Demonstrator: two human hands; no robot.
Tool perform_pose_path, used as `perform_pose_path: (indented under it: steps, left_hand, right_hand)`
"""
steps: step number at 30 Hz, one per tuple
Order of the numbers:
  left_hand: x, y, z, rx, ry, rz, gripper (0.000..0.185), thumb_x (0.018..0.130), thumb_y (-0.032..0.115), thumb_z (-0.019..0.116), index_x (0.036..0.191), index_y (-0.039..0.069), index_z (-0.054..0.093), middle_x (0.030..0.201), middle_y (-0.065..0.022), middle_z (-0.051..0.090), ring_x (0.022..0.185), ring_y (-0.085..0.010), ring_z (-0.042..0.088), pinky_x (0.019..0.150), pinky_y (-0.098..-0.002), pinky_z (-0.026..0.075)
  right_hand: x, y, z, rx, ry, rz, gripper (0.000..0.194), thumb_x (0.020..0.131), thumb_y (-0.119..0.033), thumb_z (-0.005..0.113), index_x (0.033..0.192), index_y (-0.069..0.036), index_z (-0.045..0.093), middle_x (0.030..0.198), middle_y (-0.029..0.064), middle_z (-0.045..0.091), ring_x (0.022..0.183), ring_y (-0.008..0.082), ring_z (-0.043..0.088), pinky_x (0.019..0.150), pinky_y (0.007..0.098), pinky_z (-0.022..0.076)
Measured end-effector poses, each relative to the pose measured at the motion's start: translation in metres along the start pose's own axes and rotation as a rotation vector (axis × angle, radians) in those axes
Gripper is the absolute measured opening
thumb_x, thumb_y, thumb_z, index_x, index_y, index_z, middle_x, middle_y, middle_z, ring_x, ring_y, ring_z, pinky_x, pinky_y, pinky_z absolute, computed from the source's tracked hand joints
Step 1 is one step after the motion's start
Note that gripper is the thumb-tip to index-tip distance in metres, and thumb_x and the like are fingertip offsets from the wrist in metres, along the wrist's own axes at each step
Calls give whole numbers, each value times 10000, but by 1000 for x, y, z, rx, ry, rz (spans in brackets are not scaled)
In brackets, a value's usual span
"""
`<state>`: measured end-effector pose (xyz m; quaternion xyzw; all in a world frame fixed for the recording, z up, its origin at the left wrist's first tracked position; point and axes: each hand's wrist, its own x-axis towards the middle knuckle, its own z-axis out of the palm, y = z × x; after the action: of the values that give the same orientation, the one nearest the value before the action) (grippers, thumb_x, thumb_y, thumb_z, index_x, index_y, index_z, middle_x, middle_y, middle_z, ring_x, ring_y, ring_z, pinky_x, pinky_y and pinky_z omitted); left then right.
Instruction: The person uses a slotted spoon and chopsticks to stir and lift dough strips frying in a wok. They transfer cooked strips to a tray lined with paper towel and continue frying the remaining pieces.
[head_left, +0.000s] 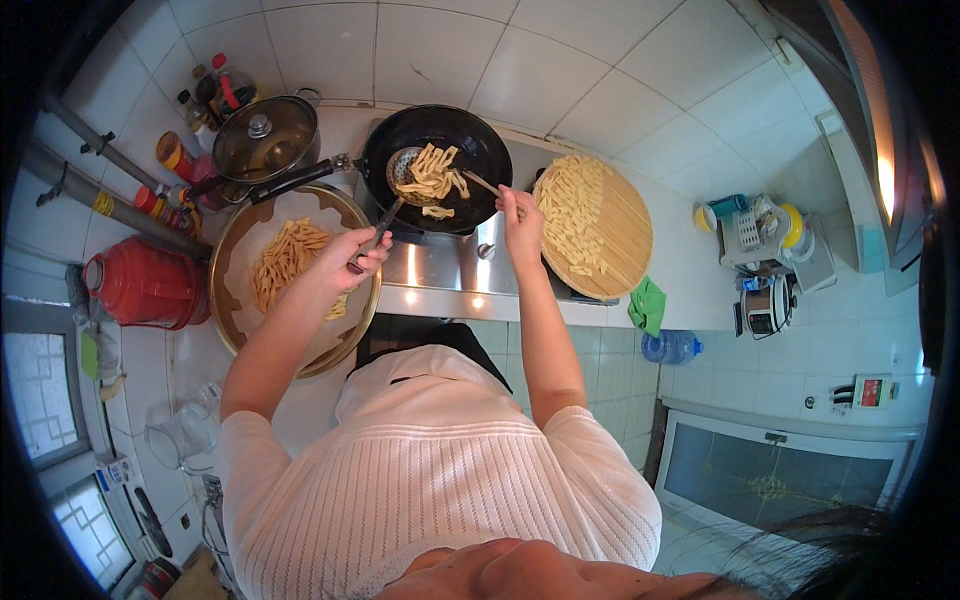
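Observation:
My left hand (354, 256) grips the dark handle of a metal skimmer (405, 163). Its perforated bowl is over the black wok (450, 124) and carries a heap of pale dough strips (431, 176). In my right hand (519, 217) is a pair of wooden chopsticks (481, 182), their tips by the right side of the heap. One strip or small clump (438, 213) lies low in the wok, below the skimmer. Left of the wok, a large lined round basin (232, 247) holds a pile of browner strips (289, 259), partly behind my left forearm.
Paler strips (570, 206) cover part of a round wooden board (626, 240) on the stove's right. A green cloth (646, 306) hangs at the counter edge. A lidded pot (266, 139), bottles (225, 82) and a red container (146, 283) stand left. The wok's handle (292, 181) reaches over the basin.

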<state>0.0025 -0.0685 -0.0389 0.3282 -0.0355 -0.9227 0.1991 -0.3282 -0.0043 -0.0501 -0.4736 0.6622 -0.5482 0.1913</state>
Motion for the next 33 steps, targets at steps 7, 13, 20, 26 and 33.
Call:
perform_pose_path:
  steps: [7, 13, 20, 26, 33]
  left_hand:
    - [5, -4, -1, -12, -41, 23, 199, 1083, 154, 433, 1098, -26, 518, 953, -105, 560, 664, -112, 473, 446, -189, 380]
    - [4, -5, -3, 27, -47, 66, 210, 1085, 156, 443, 1121, -31, 529, 965, -95, 558, 661, -101, 477, 440, -188, 373]
    - [4, -6, -5, 22, -41, 91, 211, 1085, 149, 439, 1119, -44, 518, 974, -94, 552, 662, -102, 468, 441, -189, 370]
    - [7, -3, -3, 12, -32, 89, 211, 1088, 159, 433, 1102, -41, 500, 984, -101, 549, 679, -111, 471, 449, -189, 373]
    - [16, -8, -2, -48, -53, 77, 234, 1081, 152, 448, 1137, -63, 522, 971, -90, 535, 665, -101, 481, 431, -189, 389]
  right_hand:
    - [44, 23, 19, 170, 73, 122, 391, 1060, -272, 596, 1261, 55, 670, 1161, 125, 713, 900, 167, 714, 842, 285, 605]
    - [22, -2, 3, -230, -142, -262, 211, 947, -178, 728, 1060, -3, 764, 1005, 196, 734, 906, 331, 699, 824, 369, 555]
    - [14, 28, 6, 154, -27, 117, 319, 1034, -258, 638, 1183, 7, 733, 966, 132, 743, 820, 194, 728, 762, 323, 586]
    - [39, 41, -3, 154, 128, 141, 398, 1051, -298, 608, 1209, 56, 698, 942, 132, 717, 799, 164, 714, 740, 281, 592]
    - [80, 37, 53, 351, 175, 180, 390, 1040, -291, 628, 1249, 33, 692, 994, 105, 741, 745, 138, 683, 727, 277, 566]
